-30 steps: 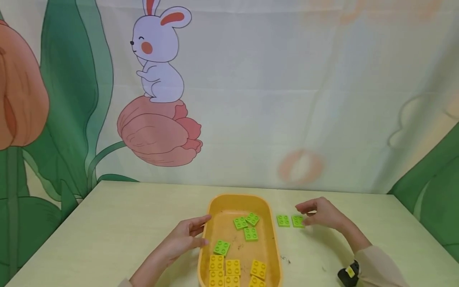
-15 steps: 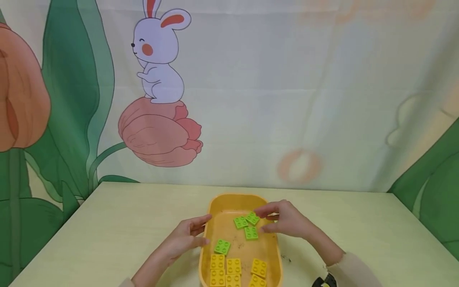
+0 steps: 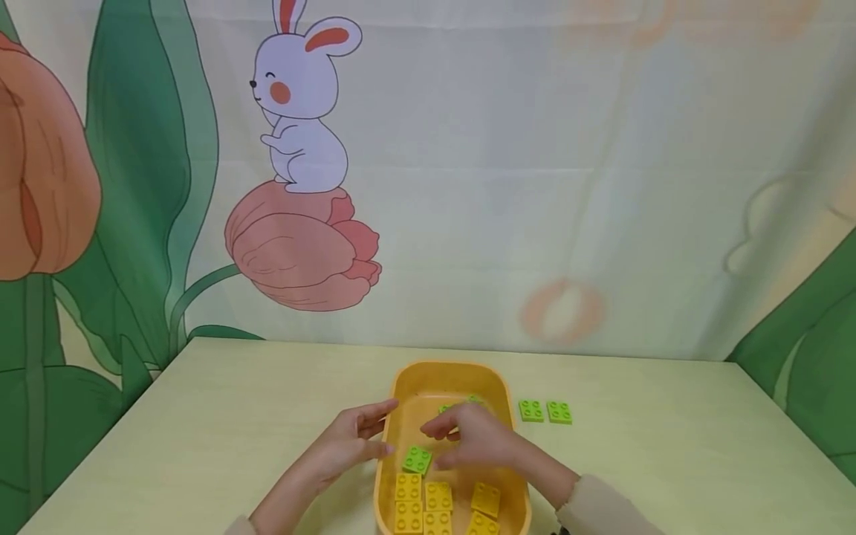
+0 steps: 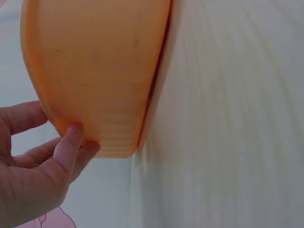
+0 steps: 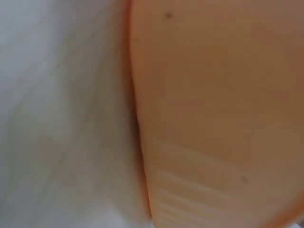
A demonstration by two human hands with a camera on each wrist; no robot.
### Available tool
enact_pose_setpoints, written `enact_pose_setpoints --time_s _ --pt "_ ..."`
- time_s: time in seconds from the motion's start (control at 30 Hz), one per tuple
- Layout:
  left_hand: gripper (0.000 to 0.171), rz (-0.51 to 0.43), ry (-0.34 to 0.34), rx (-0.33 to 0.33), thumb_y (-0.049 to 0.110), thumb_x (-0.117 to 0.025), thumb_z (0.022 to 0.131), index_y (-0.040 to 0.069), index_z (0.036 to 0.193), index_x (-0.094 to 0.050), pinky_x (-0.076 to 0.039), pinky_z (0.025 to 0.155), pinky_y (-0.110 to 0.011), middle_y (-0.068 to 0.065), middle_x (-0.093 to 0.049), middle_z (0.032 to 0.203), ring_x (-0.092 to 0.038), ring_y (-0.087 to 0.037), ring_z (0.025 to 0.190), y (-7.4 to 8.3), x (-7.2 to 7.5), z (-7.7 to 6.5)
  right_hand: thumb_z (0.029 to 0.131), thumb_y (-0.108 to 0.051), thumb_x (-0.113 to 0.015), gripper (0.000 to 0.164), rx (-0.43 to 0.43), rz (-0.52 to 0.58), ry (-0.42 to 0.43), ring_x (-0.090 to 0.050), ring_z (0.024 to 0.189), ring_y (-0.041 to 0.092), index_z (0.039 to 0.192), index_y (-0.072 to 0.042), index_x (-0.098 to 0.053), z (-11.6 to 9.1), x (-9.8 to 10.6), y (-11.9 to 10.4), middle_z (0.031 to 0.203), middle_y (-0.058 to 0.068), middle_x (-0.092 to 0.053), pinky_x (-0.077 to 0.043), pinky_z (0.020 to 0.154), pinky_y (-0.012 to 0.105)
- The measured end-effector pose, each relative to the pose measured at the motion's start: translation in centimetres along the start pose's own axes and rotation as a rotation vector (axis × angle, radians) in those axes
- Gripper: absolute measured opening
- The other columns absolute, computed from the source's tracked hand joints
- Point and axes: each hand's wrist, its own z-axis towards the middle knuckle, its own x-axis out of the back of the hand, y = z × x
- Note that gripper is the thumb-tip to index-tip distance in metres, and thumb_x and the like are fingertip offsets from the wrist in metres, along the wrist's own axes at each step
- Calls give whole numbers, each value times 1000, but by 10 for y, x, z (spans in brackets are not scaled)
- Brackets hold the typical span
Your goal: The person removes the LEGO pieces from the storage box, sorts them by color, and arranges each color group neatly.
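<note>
A yellow-orange plastic tray stands on the table, and my left hand grips its left side. In the left wrist view, the fingers of that hand lie against the tray's outer wall. My right hand is over the middle of the tray, thumb and fingers apart, with nothing seen between them. Nearest to its fingertips is a green building brick. Other green bricks behind the right hand are mostly hidden. The right wrist view shows only the tray's outer wall, no hand.
Several yellow bricks lie at the near end of the tray. To the right of the tray, two green bricks sit side by side on the pale table. A printed curtain hangs behind the table.
My right hand has moved left from beside the two green bricks on the table, over the tray's right rim, to above the tray's middle. The left hand has stayed on the tray.
</note>
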Motion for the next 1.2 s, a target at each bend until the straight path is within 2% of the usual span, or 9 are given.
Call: enact_pose_setpoints --time_s 0.23,0.47,0.73,1.0,1.2 --pt "63 -12 -17 -8 -6 -61 81 -6 137 -33 -45 91 -39 -24 -28 143 -34 -40 127 -1 1 0 69 -9 -76 42 -35 -30 -52 -61 88 11 108 1 -65 9 -10 0 103 6 -68 -49 76 20" --pt "63 2 -14 17 -5 -62 81 -4 137 -34 -45 91 -39 -24 -30 143 -35 -40 127 -1 -2 0 70 -12 -77 41 -48 -131 -81 -59 84 3 108 0 -66 13 -15 0 100 0 -68 -48 73 16" --pt "63 -8 -7 9 -7 -61 81 -6 137 -33 -46 90 -38 -24 -29 143 -34 -41 127 0 0 0 66 -7 -77 34 74 -314 -76 -42 55 -1 100 -3 -70 21 -23 -3 71 -8 -63 -39 54 11" --pt "63 -9 -15 5 -6 -62 81 -6 137 -33 -47 89 -38 -24 -29 143 -36 -40 126 0 0 -1 66 -9 -77 33 121 -380 -61 -41 58 -1 98 -4 -71 22 -25 -2 70 -9 -59 -36 54 11" --pt "63 -11 -16 -1 -7 -61 81 -6 137 -32 -47 90 -37 -25 -28 143 -34 -41 126 -3 0 1 66 -8 -77 35 99 -375 -58 -42 57 -2 100 -5 -70 21 -24 -3 73 -9 -63 -37 54 11"
